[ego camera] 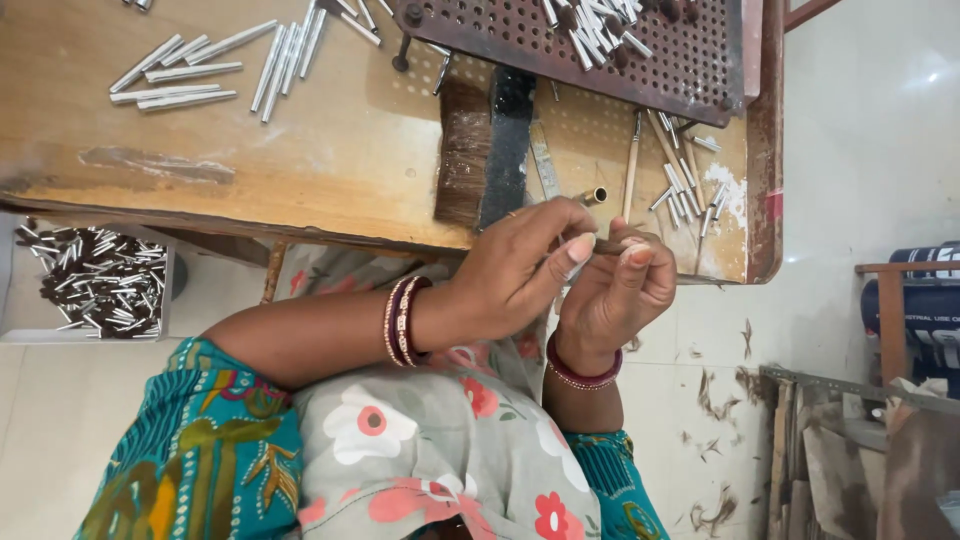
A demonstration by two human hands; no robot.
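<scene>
My left hand (515,270) and my right hand (612,290) meet just off the near edge of a wooden table (330,170). Both pinch a small brown tuft of bristles (606,245) between thumbs and fingertips; most of the tuft is hidden by the fingers. Dark red bangles circle both wrists. A short brass tube (593,196) lies on the table just beyond my fingers. To its left lies a wide brush with brown bristles and a black handle (482,150).
Silver metal tubes (205,70) lie in loose rows at the table's far left, more (685,190) at its right. A rusty perforated plate (600,45) holds several pieces. A white tray of tubes (95,280) sits lower left. Bristle scraps litter the floor (715,400); blue drums (925,300) stand right.
</scene>
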